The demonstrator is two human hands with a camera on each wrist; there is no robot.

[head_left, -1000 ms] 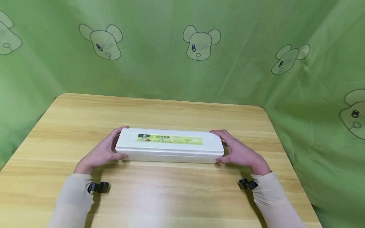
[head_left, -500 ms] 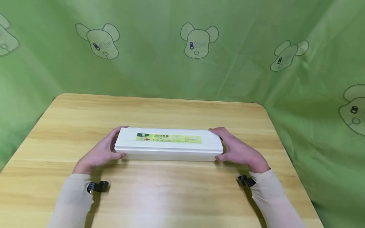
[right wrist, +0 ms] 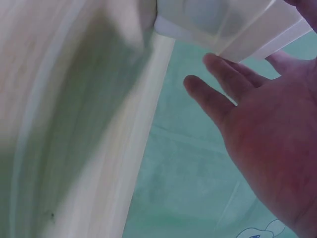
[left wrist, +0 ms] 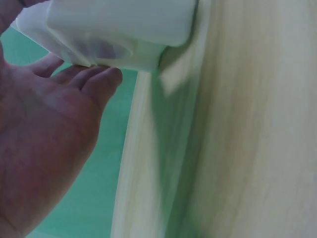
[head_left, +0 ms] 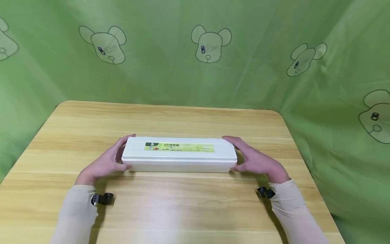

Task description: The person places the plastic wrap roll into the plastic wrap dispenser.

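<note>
A long white cling film box (head_left: 179,164) lies crosswise on the wooden table, its lid down and a yellow-green label (head_left: 179,147) on top. My left hand (head_left: 105,162) grips its left end, thumb at the near side and fingers reaching round to the far corner. At the other end my right hand (head_left: 254,161) holds it the same way. In the left wrist view, fingertips (left wrist: 106,79) meet the box's end wall (left wrist: 104,47). The right wrist view has spread fingers (right wrist: 230,79) under the translucent end (right wrist: 208,20), one fingertip standing apart from it.
The wooden table (head_left: 179,206) has rounded back corners. A green curtain (head_left: 164,78) printed with cartoon animal heads hangs behind it and along both sides. Small black wrist cameras (head_left: 105,199) sit at both sleeve cuffs.
The head view has shifted slightly. Both hands keep their hold on the ends of the cling film box, which stays in about the same place on the table.
</note>
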